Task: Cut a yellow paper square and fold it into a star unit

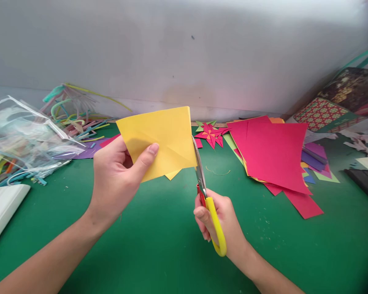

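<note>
1. Left hand (118, 173): fingers pinch yellow paper (159, 136), largely whole, above the table (159, 245).
2. Right hand (228, 222): fingers hold scissors (215, 224) at the paper's right edge; cutting seems unfinished.
3. Folded red star (211, 135) looks complete; red sheets (272, 155) lie stacked.

Paper pile (270, 153) on green table (159, 249)

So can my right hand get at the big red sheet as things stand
Probably not to grasp it: your right hand holds the scissors. The way itself looks free, though, with nothing seen standing between that hand and the red sheet.
</note>
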`<action>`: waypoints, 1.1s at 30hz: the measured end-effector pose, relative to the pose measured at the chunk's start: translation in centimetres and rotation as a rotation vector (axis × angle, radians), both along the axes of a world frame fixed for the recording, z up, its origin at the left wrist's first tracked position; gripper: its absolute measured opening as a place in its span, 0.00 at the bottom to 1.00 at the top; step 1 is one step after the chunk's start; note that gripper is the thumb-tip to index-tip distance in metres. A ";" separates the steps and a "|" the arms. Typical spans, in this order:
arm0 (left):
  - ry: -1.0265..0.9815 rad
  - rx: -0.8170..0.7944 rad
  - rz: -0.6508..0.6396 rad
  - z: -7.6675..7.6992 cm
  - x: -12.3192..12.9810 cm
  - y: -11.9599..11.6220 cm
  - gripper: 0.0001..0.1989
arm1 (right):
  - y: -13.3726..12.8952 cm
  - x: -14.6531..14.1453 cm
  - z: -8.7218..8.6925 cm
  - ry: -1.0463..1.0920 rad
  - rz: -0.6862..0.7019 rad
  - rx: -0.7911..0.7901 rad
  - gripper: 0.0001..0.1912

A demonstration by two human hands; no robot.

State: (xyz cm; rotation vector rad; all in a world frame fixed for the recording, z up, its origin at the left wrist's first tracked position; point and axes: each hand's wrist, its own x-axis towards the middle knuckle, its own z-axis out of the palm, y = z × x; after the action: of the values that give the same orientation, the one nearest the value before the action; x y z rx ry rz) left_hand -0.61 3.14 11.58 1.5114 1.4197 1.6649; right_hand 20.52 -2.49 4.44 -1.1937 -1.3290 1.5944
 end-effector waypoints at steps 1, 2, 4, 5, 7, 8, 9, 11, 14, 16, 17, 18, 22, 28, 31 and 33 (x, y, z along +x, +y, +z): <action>-0.002 -0.005 -0.003 0.0 0.0 0.0 0.09 | 0.0 0.0 0.0 0.009 0.006 -0.006 0.29; -0.002 -0.010 -0.006 0.0 -0.1 0.0 0.10 | 0.0 -0.1 -0.1 0.025 0.014 -0.012 0.30; -0.003 -0.017 -0.009 0.0 -0.1 0.0 0.10 | -0.1 -0.2 -0.2 0.063 0.029 -0.014 0.32; -0.005 -0.021 -0.013 -0.1 -0.1 0.0 0.10 | -0.2 -0.3 -0.3 0.081 0.040 -0.010 0.33; -0.012 -0.026 -0.028 -0.1 -0.2 0.0 0.10 | -0.2 -0.4 -0.4 0.113 0.066 -0.003 0.34; -0.014 -0.029 -0.038 -0.2 -0.2 0.0 0.10 | -0.2 -0.5 -0.4 0.130 0.082 -0.002 0.34; -0.014 -0.033 -0.047 -0.2 -0.2 0.0 0.10 | -0.2 -0.5 -0.4 0.147 0.096 -0.003 0.34; -0.008 -0.039 -0.066 -0.4 -0.3 0.0 0.09 | -0.1 -0.5 -0.3 0.176 0.117 0.003 0.33; -0.004 -0.065 -0.111 -0.5 -0.3 0.0 0.09 | 0.1 -0.4 -0.2 0.201 0.130 0.028 0.34; -0.009 -0.082 -0.147 -0.6 -0.3 0.0 0.10 | 0.1 -0.4 0.0 0.214 0.143 0.038 0.35; -0.015 -0.089 -0.164 -0.7 -0.3 0.0 0.10 | 0.2 -0.4 0.0 0.219 0.150 0.040 0.35; -0.023 -0.094 -0.183 -0.8 -0.3 0.1 0.10 | 0.2 -0.4 0.0 0.225 0.159 0.042 0.35; -0.047 -0.135 -0.257 -1.0 -0.3 0.0 0.10 | 0.3 -0.4 0.0 0.246 0.182 0.049 0.35; -0.045 -0.190 -0.325 -1.2 -0.2 -0.2 0.08 | 0.5 -0.3 -0.4 0.245 0.134 0.081 0.35; -0.058 -0.197 -0.345 -1.3 0.0 -0.2 0.08 | 0.4 -0.3 -0.4 0.236 0.122 0.076 0.35; -0.064 -0.199 -0.350 -1.4 0.0 -0.2 0.08 | 0.3 -0.3 -0.2 0.226 0.120 0.084 0.36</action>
State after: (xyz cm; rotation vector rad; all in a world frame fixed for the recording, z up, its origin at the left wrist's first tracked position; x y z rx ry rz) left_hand -0.58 2.99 10.20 1.4799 1.1689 1.3099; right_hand 20.18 -2.20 4.19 -0.8682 -1.3261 1.6852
